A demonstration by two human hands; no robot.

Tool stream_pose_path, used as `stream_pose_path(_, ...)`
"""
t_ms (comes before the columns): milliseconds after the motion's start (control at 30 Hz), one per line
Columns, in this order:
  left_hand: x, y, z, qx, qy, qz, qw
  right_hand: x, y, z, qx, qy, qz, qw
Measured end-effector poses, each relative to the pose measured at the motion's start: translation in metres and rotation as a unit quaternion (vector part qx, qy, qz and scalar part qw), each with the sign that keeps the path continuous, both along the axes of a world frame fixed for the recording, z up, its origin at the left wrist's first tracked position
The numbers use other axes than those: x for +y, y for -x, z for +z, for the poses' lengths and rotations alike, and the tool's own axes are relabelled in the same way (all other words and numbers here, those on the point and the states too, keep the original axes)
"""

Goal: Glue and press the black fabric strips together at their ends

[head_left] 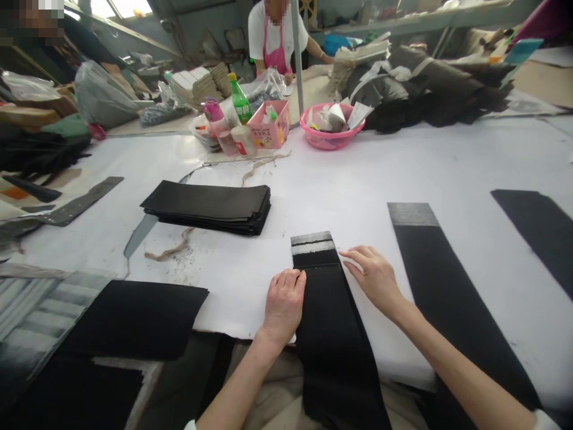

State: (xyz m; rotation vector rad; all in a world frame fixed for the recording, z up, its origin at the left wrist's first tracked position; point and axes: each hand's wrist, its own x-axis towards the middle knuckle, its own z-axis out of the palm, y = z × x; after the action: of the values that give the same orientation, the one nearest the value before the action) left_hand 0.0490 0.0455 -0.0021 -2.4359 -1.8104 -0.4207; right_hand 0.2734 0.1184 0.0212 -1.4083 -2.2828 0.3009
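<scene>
A long black strip of sheet material lies in front of me and hangs over the table's near edge. Pale grey bands cross its far end. My left hand is closed at the strip's left edge, thumb and fingers together just below a crosswise seam. On the other side, my right hand is beside the strip's right edge, its fingers stretched out and apart, holding nothing I can see. Further right lies a second black strip with a grey band at its far end.
A stack of black pieces lies left of centre on the white table. Black sheets rest at the near left, another strip at the far right. Behind stand a pink basin, a pink box and a green bottle. A person is beyond.
</scene>
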Motion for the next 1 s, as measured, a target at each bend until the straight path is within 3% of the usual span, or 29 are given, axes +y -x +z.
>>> stream_pose_path(200, 0.000, -0.001, -0.001, -0.037, 0.005, 0.005, 0.999, 0.016, 0.037, 0.012, -0.091, 0.090, 0.045, 0.991)
stream_pose_path(333, -0.003, 0.000, -0.001, -0.070, 0.002, 0.008, 0.997, 0.028, 0.039, 0.012, -0.076, 0.138, 0.054, 0.986)
stream_pose_path(433, -0.003, 0.003, 0.001, -0.147, -0.020, 0.032, 0.988, 0.031, 0.035, 0.018, -0.049, 0.162, 0.077, 0.983)
stream_pose_path(533, 0.002, 0.006, 0.005, -0.318, -0.011, 0.070, 0.945, 0.026, 0.033, 0.030, -0.017, 0.158, 0.093, 0.983)
stream_pose_path(633, 0.010, 0.009, 0.009, -0.519, 0.094, 0.096, 0.844, 0.019, 0.032, 0.041, 0.023, 0.155, 0.112, 0.981)
stream_pose_path(700, 0.014, 0.010, 0.013, -0.581, 0.149, 0.094, 0.795, 0.017, 0.029, 0.047, 0.072, 0.169, 0.133, 0.974)
stream_pose_path(800, 0.014, 0.009, 0.020, -0.598, 0.155, 0.085, 0.782, 0.020, 0.020, 0.052, 0.118, 0.217, 0.157, 0.956)
stream_pose_path(933, 0.009, 0.006, 0.030, -0.619, 0.153, 0.081, 0.766, 0.027, 0.012, 0.058, 0.066, 0.252, 0.127, 0.957)
stream_pose_path(1000, 0.009, 0.004, 0.035, -0.635, 0.156, 0.081, 0.752, 0.025, 0.014, 0.063, 0.037, 0.243, 0.147, 0.958)
